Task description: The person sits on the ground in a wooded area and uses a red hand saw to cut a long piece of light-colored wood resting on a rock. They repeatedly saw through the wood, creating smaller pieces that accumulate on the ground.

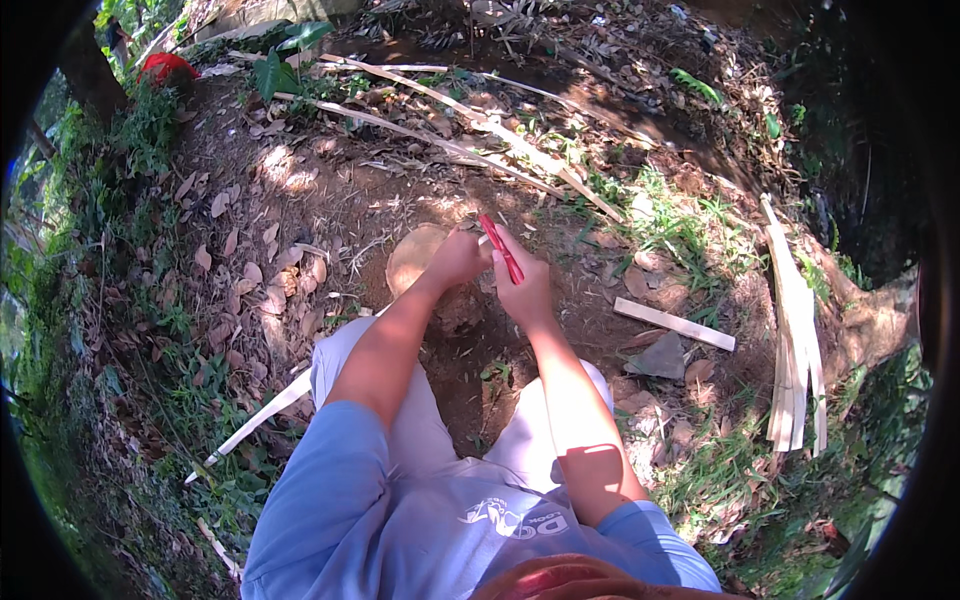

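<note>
My left hand (458,258) is closed in front of me, above a round cut log (414,254). A long pale wooden strip (262,412) slants up from the lower left, passes behind my leg and arm, and lines up with that fist; a pale bit shows between my hands. My right hand (524,284) is closed close beside it, wrapped round a slim red-handled tool (501,248). The tool tilts up and to the left, its tip close to the left fist. Its working end is too small to make out.
Long split strips (500,135) lie across the dirt ahead. A short flat piece of wood (674,324) and a grey stone (658,357) are on the right, with a bundle of pale strips (792,340) farther right. Dry leaves and grass surround me; a red object (167,68) is far left.
</note>
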Demonstrator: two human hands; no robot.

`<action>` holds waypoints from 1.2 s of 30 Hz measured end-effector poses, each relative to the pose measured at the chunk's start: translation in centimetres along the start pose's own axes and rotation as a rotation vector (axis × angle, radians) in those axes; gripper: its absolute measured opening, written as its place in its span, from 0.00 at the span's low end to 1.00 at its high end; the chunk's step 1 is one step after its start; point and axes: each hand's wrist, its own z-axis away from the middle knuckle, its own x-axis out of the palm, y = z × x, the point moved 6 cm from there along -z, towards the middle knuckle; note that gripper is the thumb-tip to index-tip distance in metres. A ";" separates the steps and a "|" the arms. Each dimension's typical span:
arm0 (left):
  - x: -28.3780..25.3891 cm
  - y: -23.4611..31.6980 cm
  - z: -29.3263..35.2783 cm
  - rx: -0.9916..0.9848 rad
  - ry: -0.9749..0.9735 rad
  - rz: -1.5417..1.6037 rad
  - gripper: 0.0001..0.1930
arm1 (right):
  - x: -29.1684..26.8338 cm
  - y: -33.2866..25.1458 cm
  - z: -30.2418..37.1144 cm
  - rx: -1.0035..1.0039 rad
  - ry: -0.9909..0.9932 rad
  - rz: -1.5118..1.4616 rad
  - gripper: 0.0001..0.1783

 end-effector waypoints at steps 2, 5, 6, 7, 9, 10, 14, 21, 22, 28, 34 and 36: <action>0.0 1.6 0.1 -0.049 -0.115 0.019 0.19 | -1.7 0.9 1.9 0.046 -0.014 0.049 0.26; -0.8 1.5 0.3 -0.081 -0.149 0.011 0.19 | -3.6 0.6 5.3 0.035 -0.016 0.087 0.25; -1.0 1.6 0.2 -0.073 -0.137 0.007 0.19 | -4.8 0.5 7.2 -0.003 -0.004 0.123 0.25; -0.9 1.4 0.2 -0.067 -0.131 0.006 0.19 | -6.1 0.1 9.1 -0.041 0.012 0.163 0.25; -0.9 0.6 0.5 -0.060 -0.117 -0.005 0.19 | -8.3 -1.6 12.7 0.110 -0.068 0.252 0.26; -0.8 0.7 0.6 -0.083 -0.112 0.025 0.19 | -10.0 -2.1 14.7 0.171 -0.088 0.293 0.25; -0.9 1.0 0.3 -0.117 -0.133 0.066 0.18 | -14.7 -5.2 20.8 0.224 -0.075 0.276 0.25; -0.8 1.2 0.5 -0.043 -0.082 0.000 0.18 | -14.1 -7.9 20.3 0.031 -0.067 0.319 0.28; -0.8 1.3 0.3 -0.026 -0.063 -0.001 0.18 | -13.4 -7.3 19.4 0.067 -0.057 0.303 0.28; -0.7 2.3 0.8 -0.012 -0.059 0.007 0.17 | -6.7 -3.3 9.9 -0.003 0.031 0.216 0.26; -0.8 1.5 0.0 -0.059 -0.030 0.022 0.18 | -1.3 -0.5 1.5 0.036 0.020 0.102 0.24; -0.8 0.5 0.1 -0.070 0.015 0.022 0.17 | 0.1 -0.9 -0.4 -0.027 0.031 0.064 0.24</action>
